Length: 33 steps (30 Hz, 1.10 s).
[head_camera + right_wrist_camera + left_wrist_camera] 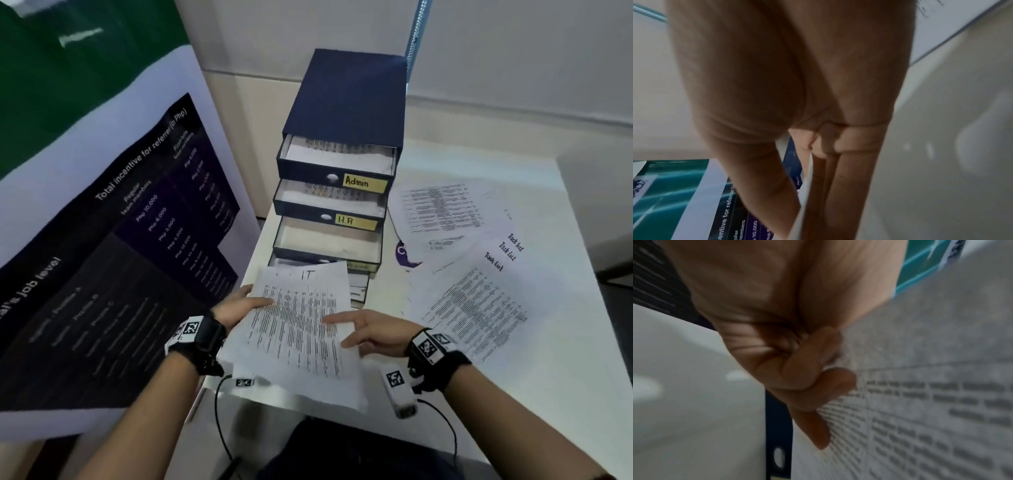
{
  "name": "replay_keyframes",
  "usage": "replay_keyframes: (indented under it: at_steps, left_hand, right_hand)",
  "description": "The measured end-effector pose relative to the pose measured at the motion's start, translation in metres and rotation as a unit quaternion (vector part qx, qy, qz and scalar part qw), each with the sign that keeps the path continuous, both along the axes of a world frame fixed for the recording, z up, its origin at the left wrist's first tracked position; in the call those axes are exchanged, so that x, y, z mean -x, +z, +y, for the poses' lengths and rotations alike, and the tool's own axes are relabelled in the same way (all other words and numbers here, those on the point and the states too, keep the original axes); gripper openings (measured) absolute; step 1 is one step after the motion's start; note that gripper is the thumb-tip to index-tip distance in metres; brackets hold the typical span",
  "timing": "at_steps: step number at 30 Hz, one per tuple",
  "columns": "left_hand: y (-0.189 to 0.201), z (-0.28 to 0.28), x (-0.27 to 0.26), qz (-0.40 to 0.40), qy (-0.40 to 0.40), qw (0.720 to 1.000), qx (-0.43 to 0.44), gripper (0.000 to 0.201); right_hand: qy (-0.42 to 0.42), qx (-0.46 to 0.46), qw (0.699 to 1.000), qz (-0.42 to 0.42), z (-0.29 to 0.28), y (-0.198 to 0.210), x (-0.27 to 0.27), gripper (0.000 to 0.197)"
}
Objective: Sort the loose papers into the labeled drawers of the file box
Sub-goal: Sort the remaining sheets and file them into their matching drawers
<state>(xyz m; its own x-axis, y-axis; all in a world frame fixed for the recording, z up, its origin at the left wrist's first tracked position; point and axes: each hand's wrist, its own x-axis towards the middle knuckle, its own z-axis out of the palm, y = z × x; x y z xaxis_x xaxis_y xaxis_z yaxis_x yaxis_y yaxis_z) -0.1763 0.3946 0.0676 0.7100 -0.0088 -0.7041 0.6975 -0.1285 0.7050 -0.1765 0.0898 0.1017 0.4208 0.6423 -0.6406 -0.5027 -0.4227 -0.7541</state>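
The thin white printed sheets headed "IT" [298, 318] hang over the table's near edge, before the navy card file box [342, 113] — left hand [236, 308] pinching their left edge, right hand [370, 330] clasping the right with long, nearly straight fingers. Filing seems underway (the matching label is hidden); next, slide them flat into a drawer.

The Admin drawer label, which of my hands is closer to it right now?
Left, narrowly. The left hand grips the IT sheet at its left edge, below the Admin label. The right hand pinches the sheet's right edge, lower still.
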Motion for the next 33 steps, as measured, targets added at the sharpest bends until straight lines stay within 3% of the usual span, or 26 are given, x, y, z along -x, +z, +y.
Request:
replay_keyframes:
  at_steps: [4,6,8,10,13,16,18,20,24,28,31,33]
  left_hand:
    - [-0.001,0.009,0.003,0.019,-0.048,0.998,-0.021,0.042]
    - [0.0,0.007,0.001,0.018,-0.029,0.999,-0.002,0.041]
    - [-0.002,0.006,-0.002,0.008,0.005,1.0,0.014,0.054]
    - [-0.005,0.004,-0.006,-0.002,0.029,1.0,-0.001,0.07]
    - [-0.007,0.0,-0.013,-0.014,-0.004,0.999,-0.043,0.074]
    - [-0.015,-0.004,-0.021,-0.012,-0.015,1.0,-0.015,0.083]
    - [-0.02,-0.008,-0.026,-0.061,-0.032,0.996,-0.048,0.058]
    - [-0.023,-0.015,-0.034,-0.121,-0.022,0.988,-0.092,0.035]
    - [-0.032,-0.029,-0.051,-0.174,0.049,0.973,-0.141,0.023]
    - [-0.037,-0.044,-0.056,-0.154,0.112,0.965,-0.181,0.011]
    - [-0.046,-0.056,-0.052,-0.217,0.014,0.921,-0.324,0.03]
    - [-0.051,-0.065,-0.051,-0.225,-0.083,0.922,-0.304,0.032]
  right_hand:
    - [-0.001,-0.017,0.999,0.035,0.01,-0.005,0.001,0.055]
    - [-0.033,-0.025,0.998,0.053,0.007,-0.005,-0.001,0.053]
    - [-0.059,-0.039,0.995,0.067,0.005,-0.004,-0.003,0.054]
    - [-0.098,-0.04,0.992,0.069,0.002,-0.004,-0.009,0.053]
    - [-0.169,-0.014,0.982,0.079,-0.003,-0.014,-0.025,0.051]
    - [-0.29,0.054,0.954,0.048,-0.003,-0.032,-0.041,0.045]
    - [-0.346,0.095,0.933,0.026,-0.003,-0.045,-0.047,0.044]
    - [-0.359,0.079,0.929,0.047,-0.007,-0.049,-0.048,0.041]
    - [-0.307,0.006,0.942,0.136,-0.012,-0.049,-0.043,0.036]
    - [-0.41,0.019,0.907,0.099,-0.002,-0.064,-0.057,0.022]
    - [-0.438,0.042,0.895,0.068,0.008,-0.072,-0.069,0.023]
    - [-0.443,0.034,0.894,0.062,0.013,-0.078,-0.074,0.028]
